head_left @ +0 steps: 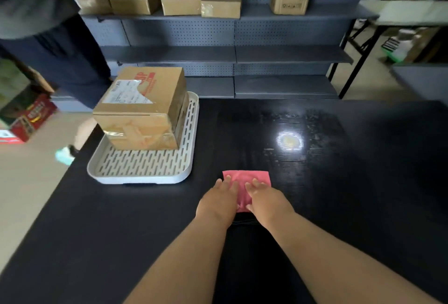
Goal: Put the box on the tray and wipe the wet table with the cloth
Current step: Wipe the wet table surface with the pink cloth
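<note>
A brown cardboard box (141, 108) with a white label stands on the far part of the white slotted tray (143, 165), at the left of the black table (363, 182). A pink cloth (249, 178) lies flat on the table in front of me. My left hand (218, 203) and my right hand (265, 200) both press on the near part of the cloth with straight fingers. Wet streaks and droplets (312, 134) glisten beyond the cloth, around a bright light reflection.
A dark pegboard shelf unit (242, 15) with several small cardboard boxes stands behind the table. Another person in dark clothes (55, 44) stands at the far left by the tray. Red cartons (31, 119) sit on the floor at left. A folding table (400, 12) is at the right.
</note>
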{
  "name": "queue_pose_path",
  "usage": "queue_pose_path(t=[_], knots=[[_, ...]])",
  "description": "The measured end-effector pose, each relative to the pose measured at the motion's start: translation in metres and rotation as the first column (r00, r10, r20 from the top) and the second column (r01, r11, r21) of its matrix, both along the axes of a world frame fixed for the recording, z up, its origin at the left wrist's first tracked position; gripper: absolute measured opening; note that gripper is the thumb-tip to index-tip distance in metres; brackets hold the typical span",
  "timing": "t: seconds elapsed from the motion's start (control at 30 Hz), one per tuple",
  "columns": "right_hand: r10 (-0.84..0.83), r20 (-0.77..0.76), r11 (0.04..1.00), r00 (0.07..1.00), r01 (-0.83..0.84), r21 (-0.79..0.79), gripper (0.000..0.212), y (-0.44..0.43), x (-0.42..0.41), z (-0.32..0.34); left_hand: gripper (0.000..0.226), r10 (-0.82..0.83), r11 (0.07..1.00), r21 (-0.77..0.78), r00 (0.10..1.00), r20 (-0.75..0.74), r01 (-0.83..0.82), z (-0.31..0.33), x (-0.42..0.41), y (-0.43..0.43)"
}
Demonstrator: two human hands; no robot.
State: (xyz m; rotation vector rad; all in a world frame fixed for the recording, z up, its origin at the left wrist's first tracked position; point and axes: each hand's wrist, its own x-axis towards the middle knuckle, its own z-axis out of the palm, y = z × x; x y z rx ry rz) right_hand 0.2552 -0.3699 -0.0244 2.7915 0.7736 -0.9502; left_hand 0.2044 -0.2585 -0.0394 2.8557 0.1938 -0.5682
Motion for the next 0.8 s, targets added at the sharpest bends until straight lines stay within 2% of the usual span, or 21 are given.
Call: queue_pose_path(t=[0.43, 0.6, 0.8], knots=[[0.040, 0.019, 0.989, 0.999, -0.042, 0.142, 0.059, 0.034, -0.172, -0.006, 0.065, 0.032, 0.999, 0.041, 0.999, -0.039, -0.030, -0.005, -0.176, 0.038], [-0.019, -0.018, 0.990, 1.000, 0.022, 0.139, 0.061, 0.021, -0.194, -0.010, 0.068, -0.038, 0.996, 0.080, 0.998, -0.046, 0.041, -0.002, -0.193, 0.025], [-0.084, -0.027, 0.994, 0.996, 0.086, 0.067, 0.065, -0.031, -0.185, 0.003, 0.071, -0.192, 0.976, 0.097, 0.980, -0.056, 0.196, 0.007, -0.175, -0.027]])
